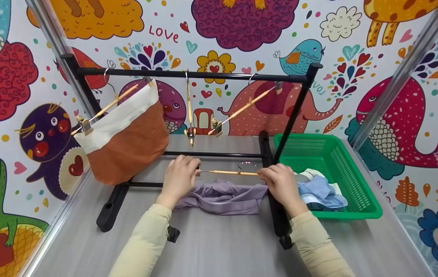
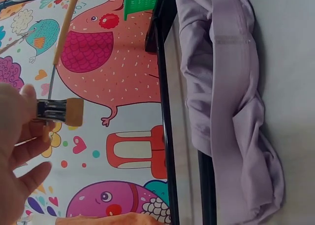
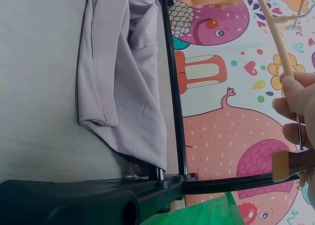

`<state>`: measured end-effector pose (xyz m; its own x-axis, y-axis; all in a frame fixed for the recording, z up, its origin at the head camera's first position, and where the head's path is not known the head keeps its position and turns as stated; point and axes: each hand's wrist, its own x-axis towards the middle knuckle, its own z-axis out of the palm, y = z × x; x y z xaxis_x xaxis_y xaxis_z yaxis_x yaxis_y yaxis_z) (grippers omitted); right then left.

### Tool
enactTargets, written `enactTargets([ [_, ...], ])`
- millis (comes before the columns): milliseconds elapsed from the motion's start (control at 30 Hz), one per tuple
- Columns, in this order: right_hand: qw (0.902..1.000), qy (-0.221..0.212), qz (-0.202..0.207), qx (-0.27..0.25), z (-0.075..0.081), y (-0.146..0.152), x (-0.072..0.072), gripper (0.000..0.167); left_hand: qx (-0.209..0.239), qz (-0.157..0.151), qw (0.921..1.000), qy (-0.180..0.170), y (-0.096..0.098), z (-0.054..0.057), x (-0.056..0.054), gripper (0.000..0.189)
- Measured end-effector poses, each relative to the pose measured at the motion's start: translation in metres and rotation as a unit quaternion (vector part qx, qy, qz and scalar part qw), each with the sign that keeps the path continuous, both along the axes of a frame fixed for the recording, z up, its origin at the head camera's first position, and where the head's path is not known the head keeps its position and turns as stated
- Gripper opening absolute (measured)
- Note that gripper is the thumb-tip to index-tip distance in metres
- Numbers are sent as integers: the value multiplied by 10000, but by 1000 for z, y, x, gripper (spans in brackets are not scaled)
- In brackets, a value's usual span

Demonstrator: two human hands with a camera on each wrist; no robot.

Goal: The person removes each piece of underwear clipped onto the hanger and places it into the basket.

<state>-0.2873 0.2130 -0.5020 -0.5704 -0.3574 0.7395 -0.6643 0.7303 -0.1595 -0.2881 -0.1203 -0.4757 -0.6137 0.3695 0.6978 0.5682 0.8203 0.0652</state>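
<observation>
Both hands hold a wooden clip hanger (image 1: 229, 172) level between them, below the rack's top bar. My left hand (image 1: 182, 173) pinches its left end, at the metal clip (image 2: 61, 111); other fingers are spread in the left wrist view. At the opposite end, my right hand (image 1: 280, 180) grips the wooden bar (image 3: 278, 43) between thumb and fingers, with the second clip (image 3: 290, 166) beside them. No cloth hangs from this hanger. Beneath it, a crumpled lavender garment (image 1: 226, 198) with a wide waistband (image 2: 229, 52) lies across the rack's lower bar and the table.
A black rack (image 1: 203, 75) stands on the grey table (image 1: 219, 246). From its rail hang a brown piece with a white band (image 1: 130, 142) and two bare clip hangers (image 1: 247, 104). On the right, a green basket (image 1: 357, 173) holds blue and white clothes (image 1: 320, 192).
</observation>
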Motion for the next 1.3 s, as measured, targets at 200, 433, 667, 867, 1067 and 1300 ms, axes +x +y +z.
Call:
enactTargets([
  [200, 10000, -37, -28, 47, 0, 0, 0, 12, -57, 68, 9998, -150, 0, -1, 1, 24],
  [433, 9999, -112, -100, 28, 0, 1, 1, 11, 23, 113, 9993, -353, 2, -1, 4, 29],
  [667, 9999, -87, -135, 25, 0, 2, 1, 11, 78, 112, 9985, -538, 1, 1, 6, 34],
  [867, 9999, 10, -77, 67, -1, 1, 1, 11, 74, 8, 9980, -626, 3, 2, 5, 40],
  [1067, 9999, -28, -4, 124, -2, -3, 1, 8, 67, -234, 9980, -589, 9, 2, 6, 42],
  [1300, 9998, -159, -1, 119, 1, -8, 3, 8, 59, -388, 9991, -164, 20, -2, 8, 41],
])
